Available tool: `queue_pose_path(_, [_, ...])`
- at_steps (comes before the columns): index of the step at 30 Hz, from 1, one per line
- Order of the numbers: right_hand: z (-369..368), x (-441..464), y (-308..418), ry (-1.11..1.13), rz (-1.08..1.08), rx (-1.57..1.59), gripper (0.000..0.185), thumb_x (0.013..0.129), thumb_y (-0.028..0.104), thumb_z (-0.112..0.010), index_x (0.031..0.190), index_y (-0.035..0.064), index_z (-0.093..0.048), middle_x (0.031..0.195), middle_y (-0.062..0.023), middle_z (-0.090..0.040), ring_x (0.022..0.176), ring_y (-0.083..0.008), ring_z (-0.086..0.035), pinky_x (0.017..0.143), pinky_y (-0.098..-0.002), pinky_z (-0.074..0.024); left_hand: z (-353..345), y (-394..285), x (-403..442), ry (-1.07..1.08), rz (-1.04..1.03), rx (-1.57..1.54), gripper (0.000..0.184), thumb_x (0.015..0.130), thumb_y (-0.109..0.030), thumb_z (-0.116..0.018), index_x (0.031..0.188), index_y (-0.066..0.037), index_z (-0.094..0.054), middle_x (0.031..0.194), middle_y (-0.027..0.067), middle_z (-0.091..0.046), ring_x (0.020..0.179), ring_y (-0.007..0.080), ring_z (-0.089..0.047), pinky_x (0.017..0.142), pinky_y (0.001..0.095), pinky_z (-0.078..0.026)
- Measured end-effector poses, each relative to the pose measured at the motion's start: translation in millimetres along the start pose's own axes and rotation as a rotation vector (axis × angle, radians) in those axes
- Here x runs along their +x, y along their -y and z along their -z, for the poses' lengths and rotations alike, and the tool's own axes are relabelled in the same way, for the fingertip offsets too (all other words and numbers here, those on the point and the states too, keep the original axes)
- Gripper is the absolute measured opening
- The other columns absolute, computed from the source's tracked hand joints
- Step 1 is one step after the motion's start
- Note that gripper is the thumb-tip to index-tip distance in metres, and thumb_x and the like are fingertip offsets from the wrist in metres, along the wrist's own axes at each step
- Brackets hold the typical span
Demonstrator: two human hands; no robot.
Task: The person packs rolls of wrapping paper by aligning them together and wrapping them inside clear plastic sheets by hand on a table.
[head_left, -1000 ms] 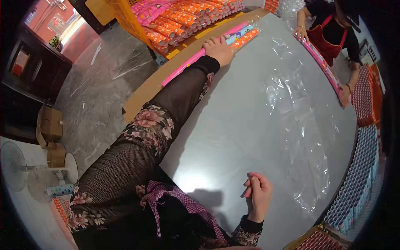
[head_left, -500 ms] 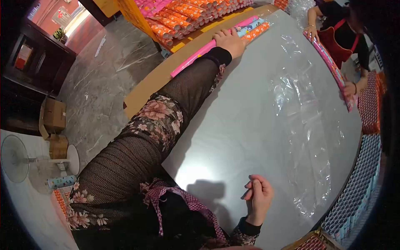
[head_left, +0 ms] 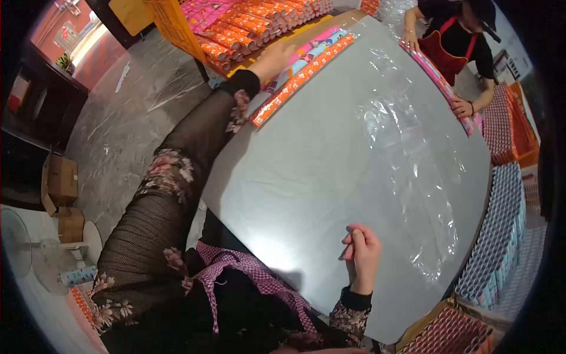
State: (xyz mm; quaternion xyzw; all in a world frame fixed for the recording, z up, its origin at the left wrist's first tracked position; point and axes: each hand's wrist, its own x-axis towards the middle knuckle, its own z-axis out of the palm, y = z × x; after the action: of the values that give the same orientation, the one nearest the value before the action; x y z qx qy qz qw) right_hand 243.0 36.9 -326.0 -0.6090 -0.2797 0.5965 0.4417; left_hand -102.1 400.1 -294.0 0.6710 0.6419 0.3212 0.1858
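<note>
My left hand [head_left: 274, 62] is stretched out at the far left edge of the table, fingers extended but smeared, beside three patterned wrapping-paper rolls. These are a pink roll [head_left: 315, 42], a light blue roll [head_left: 312, 56] and an orange flowered roll [head_left: 303, 79], lying side by side. Whether the hand touches the pink roll cannot be made out. My right hand [head_left: 364, 251] hovers over the grey table [head_left: 295, 177] with its fingers curled together and nothing visible in them. To its right, clear plastic film [head_left: 407, 141] lies crumpled along the table.
Across the table a co-worker [head_left: 451, 47] holds a pink roll [head_left: 436, 82] with both hands. Orange rolls [head_left: 247, 32] are piled in a yellow crate [head_left: 171, 29]. Stacked blue rolls [head_left: 492, 230] and red rolls [head_left: 448, 333] line the right side. Cardboard boxes [head_left: 62, 180] stand at left.
My left hand has moved left off the rolls, and the three rolls now lie nearer along the table's edge. My right hand stays curled. The view has shifted slightly.
</note>
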Motion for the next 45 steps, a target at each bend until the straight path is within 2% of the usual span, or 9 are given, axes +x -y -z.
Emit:
queue_pose_path(6, [-1, -1, 0, -0.006, 0.041, -0.032, 0.017, 0.096, 0.008, -0.053, 0.102, -0.0039, -0.064, 0.071, -0.0085, -0.062, 0.042, -0.0088, -0.049, 0.039, -0.0236, -0.0436, 89, -74, -102, 0.054, -0.35, -0.451, 0.047, 0.1, -0.033, -0.052, 0.12, 0.01, -0.054, 0.123, 0.0167, -0.061, 0.112, 0.018, -0.059, 0.094, 0.0306, -0.047])
queue_pose_path(8, [-8, -11, 28, 0.049, 0.025, 0.001, 0.02, 0.096, 0.008, -0.052, 0.107, -0.0049, -0.063, 0.075, -0.0084, -0.063, 0.048, -0.0092, -0.053, 0.045, -0.0231, -0.0463, 134, -113, -143, 0.082, -0.435, -0.657, 0.051, 0.102, -0.036, -0.05, 0.125, 0.01, -0.053, 0.124, 0.0182, -0.061, 0.112, 0.0189, -0.06, 0.096, 0.0303, -0.047])
queue_pose_path(10, [-18, -21, 59, 0.106, 0.298, -0.3, 0.024, 0.096, 0.006, -0.05, 0.113, -0.0054, -0.062, 0.08, -0.0097, -0.064, 0.056, -0.0118, -0.057, 0.054, -0.0235, -0.0488, 184, -142, -178, 0.251, -0.672, -0.802, 0.059, 0.101, -0.044, -0.047, 0.129, 0.008, -0.052, 0.123, 0.0189, -0.061, 0.109, 0.0199, -0.061, 0.093, 0.0324, -0.048])
queue_pose_path(12, [-35, -43, 98, 0.234, 0.545, -0.272, 0.032, 0.096, 0.011, -0.049, 0.123, -0.0046, -0.057, 0.084, -0.0105, -0.064, 0.064, -0.0151, -0.06, 0.059, -0.0241, -0.05, 230, -164, -209, 0.24, -0.917, -0.526, 0.066, 0.096, -0.051, -0.046, 0.132, 0.005, -0.047, 0.103, 0.0178, -0.064, 0.087, 0.0265, -0.062, 0.083, 0.0374, -0.049])
queue_pose_path(18, [-94, -130, 202, 0.761, 0.968, 0.051, 0.091, 0.09, 0.062, -0.055, 0.148, -0.0021, -0.026, 0.097, -0.0253, -0.065, 0.07, -0.0238, -0.066, 0.066, -0.0337, -0.0567, 241, -150, -234, 0.318, -0.922, -0.582, 0.065, 0.097, -0.052, -0.046, 0.131, 0.004, -0.048, 0.103, 0.0176, -0.064, 0.087, 0.0263, -0.062, 0.083, 0.0374, -0.048])
queue_pose_path(27, [-89, -123, 233, 0.87, 1.026, 0.002, 0.081, 0.091, 0.056, -0.058, 0.145, 0.0011, -0.034, 0.101, -0.0238, -0.065, 0.068, -0.0203, -0.063, 0.062, -0.0316, -0.0549, 280, -135, -227, 0.232, -1.043, -0.534, 0.064, 0.097, -0.053, -0.045, 0.129, 0.002, -0.051, 0.102, 0.0173, -0.065, 0.087, 0.0259, -0.062, 0.084, 0.0373, -0.047])
queue_pose_path(41, [-57, -142, 239, 1.051, 0.657, 0.033, 0.065, 0.092, 0.048, -0.062, 0.138, 0.0062, -0.045, 0.108, -0.0213, -0.065, 0.063, -0.0146, -0.058, 0.057, -0.0281, -0.0521, 301, -115, -286, 0.243, -0.81, -0.577, 0.062, 0.097, -0.054, -0.045, 0.127, -0.002, -0.056, 0.1, 0.0169, -0.066, 0.087, 0.0252, -0.062, 0.084, 0.0372, -0.046])
queue_pose_path(44, [-109, -123, 211, 0.666, 1.151, -0.153, 0.084, 0.094, 0.064, -0.045, 0.15, 0.0044, -0.029, 0.109, -0.0257, -0.064, 0.068, -0.0165, -0.06, 0.058, -0.0301, -0.0516, 299, -112, -309, 0.235, -0.795, -0.581, 0.061, 0.097, -0.055, -0.044, 0.127, -0.002, -0.057, 0.1, 0.0168, -0.066, 0.087, 0.0251, -0.062, 0.085, 0.0371, -0.046])
queue_pose_path(45, [-113, -102, 203, 0.567, 1.11, -0.238, 0.083, 0.094, 0.062, -0.047, 0.148, 0.0014, -0.033, 0.111, -0.0254, -0.063, 0.07, -0.0172, -0.061, 0.061, -0.03, -0.0516, 296, -110, -304, 0.238, -0.784, -0.591, 0.061, 0.097, -0.055, -0.044, 0.126, -0.003, -0.057, 0.1, 0.0168, -0.066, 0.087, 0.0251, -0.062, 0.085, 0.0371, -0.046])
